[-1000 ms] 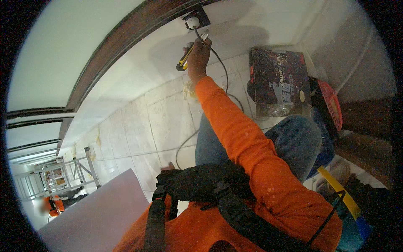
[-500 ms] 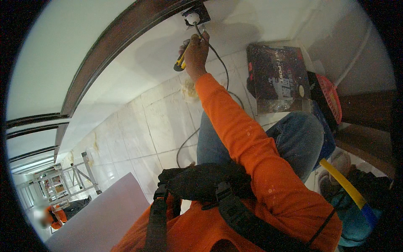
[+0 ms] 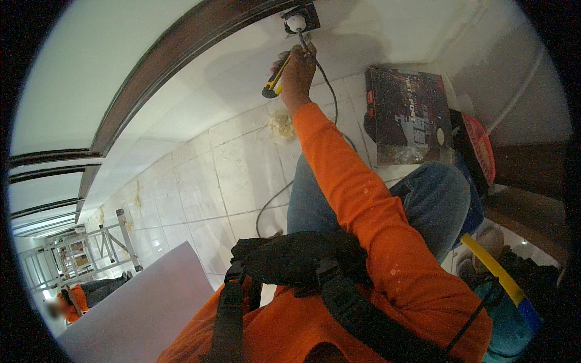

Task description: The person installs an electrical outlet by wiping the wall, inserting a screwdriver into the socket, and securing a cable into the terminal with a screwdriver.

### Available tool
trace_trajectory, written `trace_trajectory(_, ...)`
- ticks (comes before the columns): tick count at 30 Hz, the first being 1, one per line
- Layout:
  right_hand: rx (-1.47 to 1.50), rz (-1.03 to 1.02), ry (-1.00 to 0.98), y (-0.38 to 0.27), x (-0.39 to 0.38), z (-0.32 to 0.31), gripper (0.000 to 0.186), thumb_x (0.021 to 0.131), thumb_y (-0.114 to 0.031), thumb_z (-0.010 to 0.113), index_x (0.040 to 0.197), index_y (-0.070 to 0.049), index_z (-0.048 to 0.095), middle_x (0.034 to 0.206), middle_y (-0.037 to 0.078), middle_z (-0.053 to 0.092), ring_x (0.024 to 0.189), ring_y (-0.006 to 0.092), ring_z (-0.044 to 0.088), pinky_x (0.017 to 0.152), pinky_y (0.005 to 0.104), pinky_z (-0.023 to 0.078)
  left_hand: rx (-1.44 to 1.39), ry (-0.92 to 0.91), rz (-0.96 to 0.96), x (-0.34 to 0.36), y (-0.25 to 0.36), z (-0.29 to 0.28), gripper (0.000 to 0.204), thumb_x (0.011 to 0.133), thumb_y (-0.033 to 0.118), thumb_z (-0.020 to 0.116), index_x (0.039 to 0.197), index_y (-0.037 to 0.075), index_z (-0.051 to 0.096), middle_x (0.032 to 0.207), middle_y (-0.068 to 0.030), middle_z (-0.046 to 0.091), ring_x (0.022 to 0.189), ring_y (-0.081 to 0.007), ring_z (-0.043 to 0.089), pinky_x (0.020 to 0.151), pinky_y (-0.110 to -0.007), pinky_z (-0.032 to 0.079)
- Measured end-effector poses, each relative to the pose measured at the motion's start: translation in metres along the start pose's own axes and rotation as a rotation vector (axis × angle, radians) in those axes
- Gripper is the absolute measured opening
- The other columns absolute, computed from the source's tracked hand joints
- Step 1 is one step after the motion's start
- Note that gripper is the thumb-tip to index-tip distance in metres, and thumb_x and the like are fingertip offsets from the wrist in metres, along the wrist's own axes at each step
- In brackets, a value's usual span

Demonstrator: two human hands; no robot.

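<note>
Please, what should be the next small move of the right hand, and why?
Perhaps tilt the yellow-and-black tool slightly away from the cable, since the right hand grips it close to that cable, just below the white fitting.

A brown wooden trim (image 3: 151, 60) is curving along the pale wall (image 3: 181, 115). Below the trim, whitish tiled floor (image 3: 196, 202) is spreading; beneath its left end, a metal frame (image 3: 129, 242) is standing.
</note>
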State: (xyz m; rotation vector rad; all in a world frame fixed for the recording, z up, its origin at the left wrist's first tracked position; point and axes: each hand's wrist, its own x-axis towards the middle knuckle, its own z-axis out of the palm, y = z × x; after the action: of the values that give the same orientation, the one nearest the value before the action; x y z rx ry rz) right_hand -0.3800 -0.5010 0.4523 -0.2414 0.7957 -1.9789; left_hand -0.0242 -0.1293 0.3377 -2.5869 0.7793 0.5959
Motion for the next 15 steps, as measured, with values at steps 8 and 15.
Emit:
trace_trajectory(8, -0.005, 0.03, 0.016, 0.004, -0.004, 0.005, 0.015, 0.091, -0.016, 0.04, 0.102, -0.007, 0.037, 0.066, 0.006, 0.049, 0.047, 0.016, 0.051, 0.044, 0.0311, 0.048, -0.001, -0.112, 0.094, -0.006, 0.02, -0.004, 0.058, 0.069, 0.055, 0.064, 0.095, 0.004, 0.063, 0.092, -0.0127, 0.064, 0.09, -0.0255, 0.06, 0.082, -0.036, 0.046)
trace_trajectory(15, 0.013, 0.083, -0.047, 0.014, -0.023, 0.017, 0.01, 0.092, -0.015, 0.039, 0.096, -0.007, 0.037, 0.064, 0.005, 0.047, 0.047, 0.0151, 0.05, 0.043, 0.0297, 0.046, -0.006, -0.187, 0.161, -0.012, 0.034, -0.006, 0.057, 0.069, 0.056, 0.063, 0.093, 0.005, 0.064, 0.09, -0.0114, 0.064, 0.089, -0.0245, 0.061, 0.082, -0.036, 0.046)
